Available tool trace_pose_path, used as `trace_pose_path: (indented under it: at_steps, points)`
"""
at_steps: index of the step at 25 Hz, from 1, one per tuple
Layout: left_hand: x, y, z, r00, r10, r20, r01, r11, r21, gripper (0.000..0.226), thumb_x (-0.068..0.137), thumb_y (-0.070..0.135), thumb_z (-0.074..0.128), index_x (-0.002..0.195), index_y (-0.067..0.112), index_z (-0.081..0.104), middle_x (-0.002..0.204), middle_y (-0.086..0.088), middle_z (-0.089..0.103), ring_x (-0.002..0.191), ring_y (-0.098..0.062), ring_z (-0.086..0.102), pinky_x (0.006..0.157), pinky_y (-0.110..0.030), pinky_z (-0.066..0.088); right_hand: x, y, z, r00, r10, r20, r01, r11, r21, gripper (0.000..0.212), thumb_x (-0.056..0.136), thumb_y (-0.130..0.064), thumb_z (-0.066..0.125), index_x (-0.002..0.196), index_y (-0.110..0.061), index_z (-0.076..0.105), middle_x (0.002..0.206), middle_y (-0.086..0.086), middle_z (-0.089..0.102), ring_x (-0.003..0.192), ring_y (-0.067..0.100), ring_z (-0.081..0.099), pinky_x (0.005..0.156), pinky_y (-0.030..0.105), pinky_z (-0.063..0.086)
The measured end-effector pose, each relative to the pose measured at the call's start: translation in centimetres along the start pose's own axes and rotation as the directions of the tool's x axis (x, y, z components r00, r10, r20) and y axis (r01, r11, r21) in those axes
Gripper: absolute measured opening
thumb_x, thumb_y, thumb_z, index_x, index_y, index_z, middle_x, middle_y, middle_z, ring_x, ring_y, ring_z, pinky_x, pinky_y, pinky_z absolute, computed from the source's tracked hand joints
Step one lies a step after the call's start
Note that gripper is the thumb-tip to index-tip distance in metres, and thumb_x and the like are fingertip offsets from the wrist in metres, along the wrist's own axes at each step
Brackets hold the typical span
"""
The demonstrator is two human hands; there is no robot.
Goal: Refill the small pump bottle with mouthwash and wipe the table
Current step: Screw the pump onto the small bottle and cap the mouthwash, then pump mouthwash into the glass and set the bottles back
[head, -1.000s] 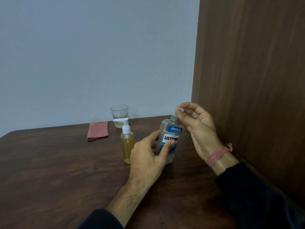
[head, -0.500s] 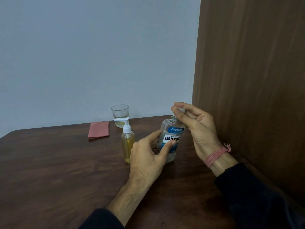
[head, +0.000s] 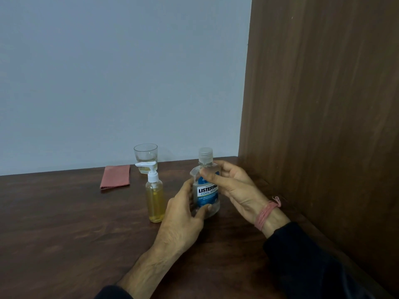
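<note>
The mouthwash bottle [head: 206,188] is clear plastic with a blue and white label reading "LISTERINE COOL MINT" and a pale ribbed cap [head: 205,155] on its neck. It stands upright on the dark wooden table [head: 64,223], its cap showing bare above both hands.

The left hand [head: 183,221] wraps the lower left side of the bottle, thumb pressed across the front near the base and the fingers curled behind, so the hand is closed on it. The right hand [head: 235,188] comes in from the right at shoulder height of the bottle; its thumb lies across the front just above the label and its fingers bend round the far side, also closed on the bottle. A band of pink thread [head: 266,213] circles the right wrist, above a dark sleeve [head: 306,262].

Just left of the mouthwash bottle, apart from the left hand, stands the small pump bottle [head: 154,197], clear with yellowish liquid filling most of it and a white pump head pointing left. Behind it sits a drinking glass [head: 146,157] holding a little liquid. A folded reddish cloth [head: 116,176] lies flat further left, near the table's back edge.
</note>
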State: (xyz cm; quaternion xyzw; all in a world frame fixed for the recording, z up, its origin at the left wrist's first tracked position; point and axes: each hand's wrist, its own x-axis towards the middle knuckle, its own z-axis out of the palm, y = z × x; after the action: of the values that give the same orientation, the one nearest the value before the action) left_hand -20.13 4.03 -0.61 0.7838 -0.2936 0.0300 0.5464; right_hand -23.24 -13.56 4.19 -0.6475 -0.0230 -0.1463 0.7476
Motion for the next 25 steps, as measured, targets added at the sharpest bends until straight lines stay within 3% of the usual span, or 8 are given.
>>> trace_pose_path:
  at_steps: [4, 7, 14, 16, 18, 19, 22, 25]
  points:
    - [-0.1, 0.1, 0.2, 0.999, 0.005, -0.035, -0.005, 1.0, 0.007, 0.072, 0.101, 0.01, 0.084, 0.163, 0.028, 0.053, 0.144, 0.017, 0.075, 0.135, 0.003, 0.069, 0.118, -0.031, 0.058, 0.2, 0.4, -1.0, 0.997, 0.004, 0.08, -0.006, 1.0, 0.024, 0.069, 0.075, -0.011, 0.092, 0.139, -0.01, 0.065, 0.131, 0.012, 0.078, 0.127, 0.027, 0.072, 0.11, 0.043, 0.056]
    - [-0.2, 0.2, 0.0, 0.999, -0.02, -0.04, 0.022, 0.998, 0.052, 0.076, 0.098, 0.014, 0.089, 0.164, 0.029, 0.053, 0.141, 0.021, 0.075, 0.133, 0.005, 0.069, 0.118, -0.029, 0.058, 0.2, 1.0, -1.5, 0.995, 0.025, 0.097, -0.019, 0.998, -0.063, 0.067, 0.079, 0.008, 0.087, 0.139, -0.011, 0.064, 0.13, 0.011, 0.078, 0.125, 0.027, 0.073, 0.101, 0.037, 0.062]
    - [-2.0, 1.1, -1.7, 0.993, -0.119, 0.001, 0.115, 0.967, 0.228, 0.102, 0.093, 0.023, 0.095, 0.177, 0.026, 0.037, 0.164, 0.013, 0.062, 0.147, -0.009, 0.064, 0.123, -0.033, 0.053, 0.4, 1.2, -2.8, 0.997, 0.024, 0.069, -0.019, 0.997, -0.073, 0.068, 0.081, 0.021, 0.079, 0.139, -0.011, 0.064, 0.129, 0.013, 0.078, 0.124, 0.028, 0.074, 0.093, 0.032, 0.064]
    - [-3.2, 1.4, -3.3, 0.994, -0.109, -0.021, 0.111, 0.961, 0.253, 0.084, 0.091, 0.026, 0.097, 0.164, 0.035, 0.057, 0.149, 0.018, 0.073, 0.132, 0.0, 0.071, 0.115, -0.029, 0.06, 0.5, 1.0, -2.9, 0.995, 0.038, 0.094, -0.033, 0.998, -0.057, 0.069, 0.082, 0.021, 0.078, 0.141, -0.012, 0.063, 0.13, 0.013, 0.077, 0.125, 0.028, 0.073, 0.094, 0.033, 0.064]
    - [-4.3, 1.4, -5.3, 0.991, -0.076, -0.111, 0.104, 0.958, 0.269, 0.042, 0.086, 0.034, 0.1, 0.121, 0.045, 0.08, 0.109, 0.026, 0.084, 0.1, 0.009, 0.078, 0.094, -0.029, 0.068, 0.4, 1.0, -2.8, 0.992, 0.045, 0.114, -0.039, 0.998, -0.054, 0.07, 0.082, 0.021, 0.076, 0.141, -0.013, 0.062, 0.13, 0.013, 0.077, 0.126, 0.029, 0.072, 0.097, 0.034, 0.064]
    - [-4.9, 1.3, -6.4, 0.982, -0.068, -0.177, 0.117, 0.952, 0.282, 0.028, 0.082, 0.043, 0.1, 0.101, 0.046, 0.081, 0.092, 0.028, 0.082, 0.085, 0.009, 0.077, 0.082, -0.029, 0.069, 0.4, 1.0, -2.7, 0.991, 0.05, 0.123, -0.043, 0.997, -0.058, 0.07, 0.082, 0.021, 0.076, 0.141, -0.013, 0.062, 0.13, 0.013, 0.078, 0.127, 0.029, 0.072, 0.097, 0.034, 0.064]
    - [-5.4, 0.1, -9.3, 0.922, -0.041, -0.385, 0.157, 0.949, 0.275, 0.049, 0.067, 0.071, 0.097, 0.092, 0.038, 0.072, 0.082, 0.023, 0.077, 0.076, 0.0, 0.073, 0.067, -0.028, 0.059, 0.2, 0.9, -2.7, 0.988, 0.048, 0.147, -0.04, 0.997, -0.06, 0.077, 0.077, 0.017, 0.08, 0.145, -0.014, 0.06, 0.134, 0.014, 0.075, 0.132, 0.033, 0.068, 0.104, 0.039, 0.061]
    - [-5.0, -1.1, -10.7, 0.901, -0.128, -0.415, 0.211, 0.964, 0.161, 0.074, 0.056, 0.079, 0.1, 0.106, 0.037, 0.066, 0.099, 0.016, 0.076, 0.088, -0.005, 0.073, 0.08, -0.034, 0.063, -0.2, -0.2, -2.5, 0.994, -0.001, 0.106, 0.001, 1.0, -0.008, 0.093, 0.068, 0.0, 0.089, 0.151, -0.023, 0.055, 0.143, 0.01, 0.07, 0.138, 0.029, 0.064, 0.116, 0.046, 0.052]
